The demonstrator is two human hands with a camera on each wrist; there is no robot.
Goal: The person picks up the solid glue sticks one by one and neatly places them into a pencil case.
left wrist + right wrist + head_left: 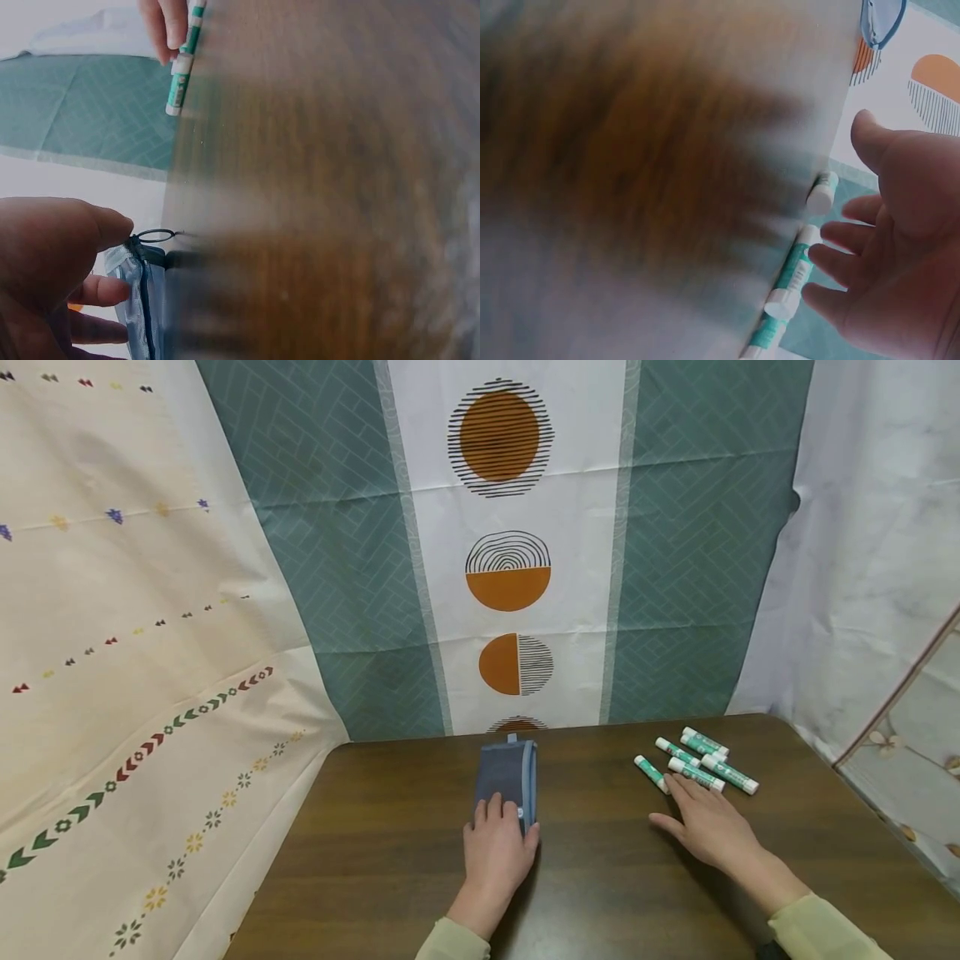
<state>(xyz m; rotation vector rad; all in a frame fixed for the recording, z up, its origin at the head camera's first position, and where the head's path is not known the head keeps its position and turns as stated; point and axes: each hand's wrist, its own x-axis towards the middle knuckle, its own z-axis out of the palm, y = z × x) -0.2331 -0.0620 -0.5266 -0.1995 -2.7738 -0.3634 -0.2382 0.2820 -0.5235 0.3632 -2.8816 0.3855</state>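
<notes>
A blue-grey zippered pencil pouch lies on the brown table, its small tab pointing to the far edge. My left hand is over the near end of the pouch, fingers extended along its top. The left wrist view shows the thumb beside the cord loop at the end of the zipped pouch. Over on the right, several white-and-green glue sticks lie in a loose group. My right hand hovers at their near side with fingers spread, holding nothing. Whether its fingertips touch a glue stick is unclear.
The wooden table ends at a hanging cloth with green panels and orange circles. Patterned cream fabric drapes along the left side, and pale fabric hangs along the right.
</notes>
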